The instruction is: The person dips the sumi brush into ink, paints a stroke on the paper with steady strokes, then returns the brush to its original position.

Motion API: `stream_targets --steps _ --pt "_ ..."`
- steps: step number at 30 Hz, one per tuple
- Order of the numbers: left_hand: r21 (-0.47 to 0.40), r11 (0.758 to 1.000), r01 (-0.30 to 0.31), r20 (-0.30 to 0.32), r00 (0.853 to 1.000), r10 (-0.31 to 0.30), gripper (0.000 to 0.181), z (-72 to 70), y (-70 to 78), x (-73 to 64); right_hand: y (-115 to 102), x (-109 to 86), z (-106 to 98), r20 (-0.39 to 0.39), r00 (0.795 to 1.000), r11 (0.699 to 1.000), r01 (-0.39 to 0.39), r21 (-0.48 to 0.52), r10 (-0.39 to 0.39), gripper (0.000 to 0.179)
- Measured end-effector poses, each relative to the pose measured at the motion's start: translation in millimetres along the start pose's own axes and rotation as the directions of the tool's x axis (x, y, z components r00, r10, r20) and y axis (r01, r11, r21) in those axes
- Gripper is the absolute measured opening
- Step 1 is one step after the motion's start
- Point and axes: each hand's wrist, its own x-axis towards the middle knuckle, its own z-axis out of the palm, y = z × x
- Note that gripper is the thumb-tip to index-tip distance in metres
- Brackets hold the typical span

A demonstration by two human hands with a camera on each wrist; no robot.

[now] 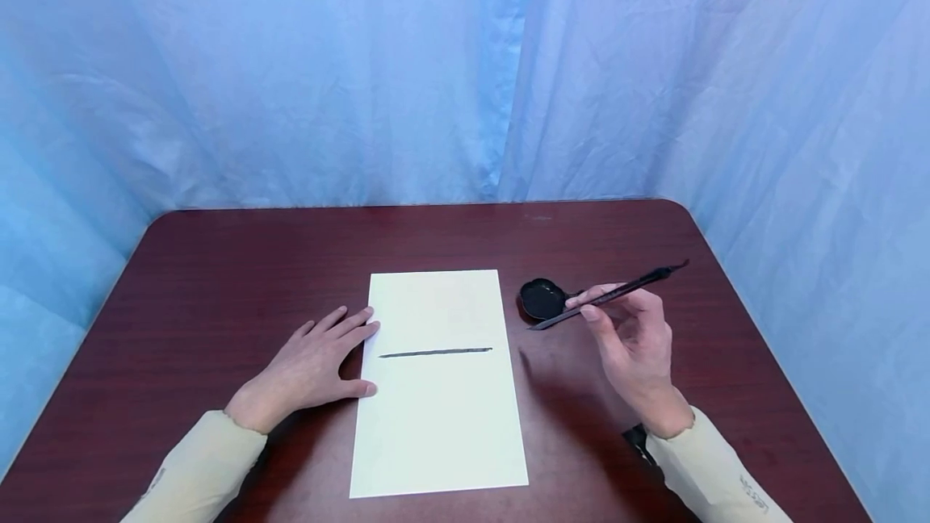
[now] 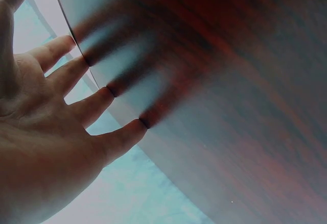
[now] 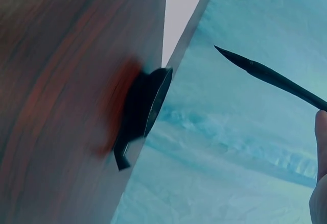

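Note:
A white sheet of paper lies on the table, crossed by one thin black horizontal stroke. My left hand rests at the sheet's left edge with fingers spread and straight; in the left wrist view its fingertips meet the table. Right of the sheet, my right hand pinches a dark writing brush between thumb and fingers. The brush slants, its pointed black tip down-left and raised above the table. Just beyond the tip sits a small black ink dish with a short handle.
The dark red wooden table has rounded far corners. Pale blue curtains hang close behind it and along both sides. A small black object shows beside the right sleeve, partly hidden.

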Motion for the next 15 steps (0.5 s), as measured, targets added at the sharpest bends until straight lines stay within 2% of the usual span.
stream_targets --steps 4,11,15 --pt "-0.003 1.000 -0.002 0.001 1.000 0.002 0.085 0.0 0.0 0.6 -3.0 1.3 -7.4 -0.025 1.000 1.000 -0.001 0.000 0.001 0.042" --pt "-0.002 1.000 -0.007 -0.002 1.000 0.007 0.085 -1.1 -0.7 -1.3 -8.4 4.3 -18.7 -0.039 0.999 0.997 -0.019 -0.072 0.016 0.044" --pt "-0.010 1.000 -0.001 -0.001 1.000 0.001 0.085 -0.9 -0.3 -2.7 -3.3 3.3 -24.1 -0.034 0.999 0.999 -0.025 -0.047 0.023 0.043"
